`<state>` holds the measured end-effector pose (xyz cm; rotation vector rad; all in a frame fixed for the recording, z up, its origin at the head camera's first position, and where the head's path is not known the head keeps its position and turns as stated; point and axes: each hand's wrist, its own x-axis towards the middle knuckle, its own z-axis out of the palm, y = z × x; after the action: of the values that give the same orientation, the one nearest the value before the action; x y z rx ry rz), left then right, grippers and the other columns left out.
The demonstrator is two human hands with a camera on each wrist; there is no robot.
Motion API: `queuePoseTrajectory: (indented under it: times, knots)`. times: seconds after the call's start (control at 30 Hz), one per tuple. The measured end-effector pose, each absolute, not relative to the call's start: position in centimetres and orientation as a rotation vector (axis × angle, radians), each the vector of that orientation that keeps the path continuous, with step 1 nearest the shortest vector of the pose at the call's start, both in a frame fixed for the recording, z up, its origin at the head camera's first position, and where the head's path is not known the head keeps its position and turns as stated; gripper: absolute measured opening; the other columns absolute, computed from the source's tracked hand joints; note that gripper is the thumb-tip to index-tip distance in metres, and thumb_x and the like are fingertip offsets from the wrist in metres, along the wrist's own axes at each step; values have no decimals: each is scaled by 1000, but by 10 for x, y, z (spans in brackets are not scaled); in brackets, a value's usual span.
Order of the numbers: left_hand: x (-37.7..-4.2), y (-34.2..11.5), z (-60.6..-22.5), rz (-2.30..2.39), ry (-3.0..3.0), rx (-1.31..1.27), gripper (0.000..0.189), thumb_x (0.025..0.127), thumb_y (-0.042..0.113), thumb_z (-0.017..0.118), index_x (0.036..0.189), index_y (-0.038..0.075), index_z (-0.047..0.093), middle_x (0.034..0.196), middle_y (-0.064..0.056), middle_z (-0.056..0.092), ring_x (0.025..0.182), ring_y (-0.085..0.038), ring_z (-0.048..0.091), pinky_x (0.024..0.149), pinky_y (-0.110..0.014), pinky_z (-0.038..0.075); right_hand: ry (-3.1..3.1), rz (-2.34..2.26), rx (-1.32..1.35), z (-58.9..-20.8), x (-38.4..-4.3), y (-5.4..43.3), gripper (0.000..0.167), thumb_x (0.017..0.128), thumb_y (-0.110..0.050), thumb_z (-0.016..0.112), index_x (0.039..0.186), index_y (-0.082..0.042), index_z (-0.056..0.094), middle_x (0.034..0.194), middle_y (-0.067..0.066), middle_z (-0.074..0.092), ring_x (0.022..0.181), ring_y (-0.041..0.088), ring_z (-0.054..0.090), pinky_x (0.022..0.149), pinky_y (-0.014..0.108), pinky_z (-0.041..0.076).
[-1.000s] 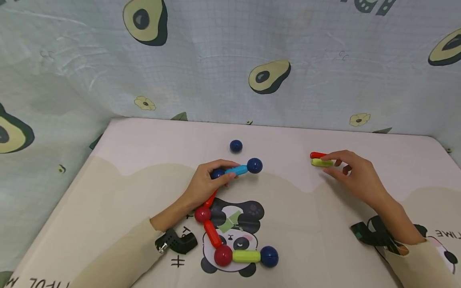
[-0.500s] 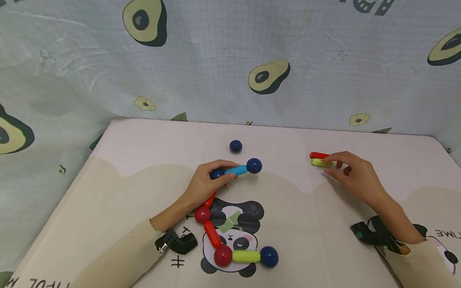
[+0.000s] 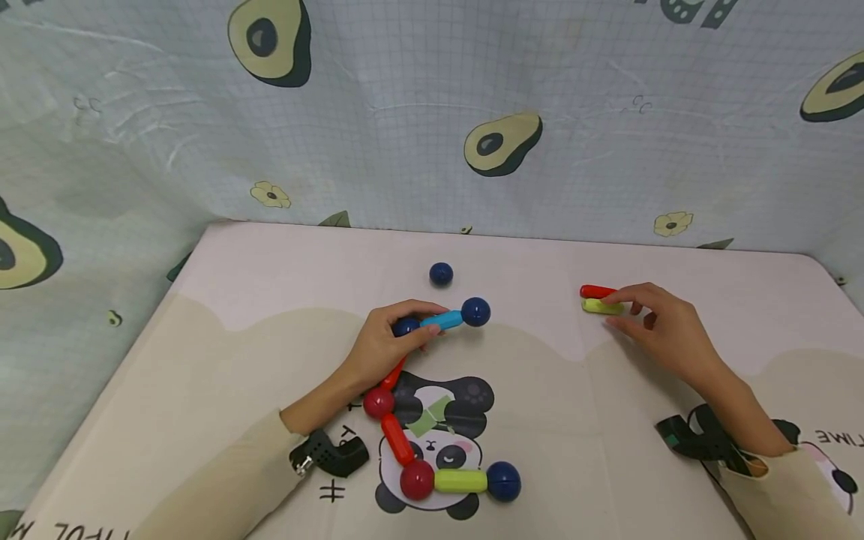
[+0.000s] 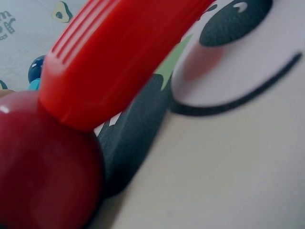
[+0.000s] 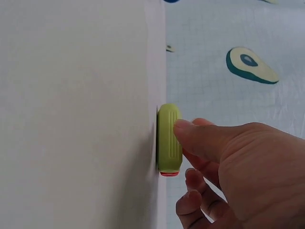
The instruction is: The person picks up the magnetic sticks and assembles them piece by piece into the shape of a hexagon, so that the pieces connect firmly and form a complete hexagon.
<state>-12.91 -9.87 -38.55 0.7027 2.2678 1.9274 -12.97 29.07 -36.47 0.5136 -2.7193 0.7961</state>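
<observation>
In the head view my left hand (image 3: 381, 341) grips a light blue rod (image 3: 442, 320), thumb on its near side. Dark blue balls stand at both its ends, one partly under my fingers, the other ball (image 3: 475, 312) in plain sight. From under this hand a chain runs toward me: a red ball (image 3: 379, 403), a red rod (image 3: 397, 439), another red ball (image 3: 417, 480), a yellow-green rod (image 3: 460, 481) and a dark blue ball (image 3: 503, 481). My right hand (image 3: 664, 330) pinches a second yellow-green rod (image 5: 168, 138), which lies alongside a loose red rod (image 3: 597, 292).
A single dark blue ball (image 3: 441, 274) lies beyond my left hand. The table cover (image 3: 540, 420) bears printed pandas and lettering. Behind the table's far edge hangs a sheet (image 3: 405, 97) with avocado prints.
My right fingers have shifted very slightly, and a bit more of the loose red rod shows. The left hand and the chain stay in place.
</observation>
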Motion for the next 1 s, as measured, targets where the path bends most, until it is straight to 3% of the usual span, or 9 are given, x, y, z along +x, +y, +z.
queuePoseTrajectory:
  times: [0.57, 0.83, 1.0]
  knots:
    - [-130, -98, -386, 1936, 2261, 718, 25, 89, 7, 67, 115, 7, 68, 102, -6, 64, 69, -25, 58, 66, -27, 49, -2747, 737, 441, -367, -128, 292, 30, 76, -1, 78, 104, -8, 70, 86, 5, 58, 71, 15, 44, 52, 22, 33]
    - [-129, -98, -386, 1937, 2262, 718, 25, 90, 7, 67, 115, 7, 67, 103, -6, 64, 70, -25, 59, 66, -27, 49, -2722, 746, 488, -369, -129, 292, 32, 77, 1, 78, 106, -8, 70, 84, 5, 64, 69, 14, 53, 57, 15, 40]
    - [-129, -99, -386, 1946, 2259, 731, 25, 89, 6, 67, 115, 7, 67, 100, -6, 64, 69, -25, 59, 66, -27, 49, -2709, 757, 483, -370, -129, 291, 34, 76, 2, 77, 109, -7, 70, 87, 7, 66, 73, 6, 53, 61, 9, 42]
